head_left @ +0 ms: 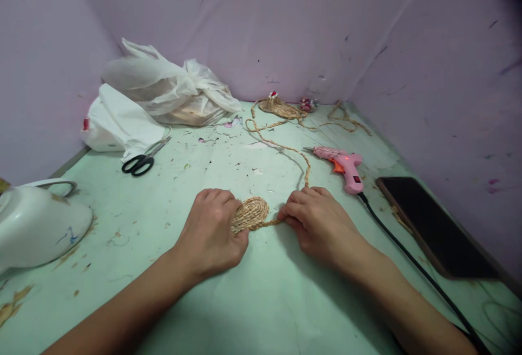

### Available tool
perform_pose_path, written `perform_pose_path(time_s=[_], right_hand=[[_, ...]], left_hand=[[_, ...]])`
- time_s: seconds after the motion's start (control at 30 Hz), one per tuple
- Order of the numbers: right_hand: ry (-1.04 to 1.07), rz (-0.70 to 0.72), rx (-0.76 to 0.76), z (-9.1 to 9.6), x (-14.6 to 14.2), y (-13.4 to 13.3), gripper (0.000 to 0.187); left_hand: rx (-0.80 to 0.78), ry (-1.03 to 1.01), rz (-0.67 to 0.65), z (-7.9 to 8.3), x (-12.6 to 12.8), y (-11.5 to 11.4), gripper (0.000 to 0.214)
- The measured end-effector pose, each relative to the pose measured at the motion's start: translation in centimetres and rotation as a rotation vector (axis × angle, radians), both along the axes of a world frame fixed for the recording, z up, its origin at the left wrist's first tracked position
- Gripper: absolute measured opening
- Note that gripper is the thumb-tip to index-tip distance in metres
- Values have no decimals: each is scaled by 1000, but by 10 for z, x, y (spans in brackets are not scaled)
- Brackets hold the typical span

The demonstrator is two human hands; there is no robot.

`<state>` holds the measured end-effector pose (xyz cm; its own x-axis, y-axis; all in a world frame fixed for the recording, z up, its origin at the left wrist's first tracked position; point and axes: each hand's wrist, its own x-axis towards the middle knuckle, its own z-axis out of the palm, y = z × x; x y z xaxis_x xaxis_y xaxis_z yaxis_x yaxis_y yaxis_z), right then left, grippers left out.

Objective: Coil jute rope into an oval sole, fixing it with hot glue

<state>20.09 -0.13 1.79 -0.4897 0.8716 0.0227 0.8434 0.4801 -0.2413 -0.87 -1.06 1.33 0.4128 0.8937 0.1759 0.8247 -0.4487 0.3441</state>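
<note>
My left hand grips the left part of a coiled oval of straw-coloured braided cord, fingers over its far edge and thumb at the near edge. The oval's left end is hidden under the hand. From its near edge a strand of the same cord runs right to my right hand, whose fingers pinch it. Beyond my right hand the cord winds away across the table. A pink glue gun with an orange trigger and a small red light lies beyond my right hand, nozzle pointing left.
Black-handled scissors, a tissue pack and a white plastic bag lie at the back left. An overturned white container stands left. A woven piece and beads sit by the back wall. A phone and black cable lie right.
</note>
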Motion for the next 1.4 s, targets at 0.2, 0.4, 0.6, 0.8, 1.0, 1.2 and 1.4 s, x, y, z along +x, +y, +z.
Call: perform_pose_path(time_s=[0.2, 0.4, 0.6, 0.8, 1.0, 1.2, 1.4], right_hand=[[109, 82, -27, -1, 7, 3, 22], [209, 81, -64, -10, 15, 6, 18], [107, 84, -142, -4, 7, 0, 14], [-87, 92, -60, -3, -3, -9, 13], [-92, 184, 86, -7, -6, -13, 5], [4, 132, 88, -9, -2, -6, 10], [375, 101, 20, -26, 4, 2, 18]], left_hand=[[-13, -2, 5, -1, 0, 1, 25], [-7, 6, 14, -2, 0, 1, 23], [-19, -2, 19, -1, 0, 1, 23], [-26, -2, 27, -2, 1, 0, 24], [-17, -5, 23, -2, 1, 1, 23], [-20, -4, 22, -2, 0, 1, 24], [-20, -7, 15, -1, 0, 1, 23]])
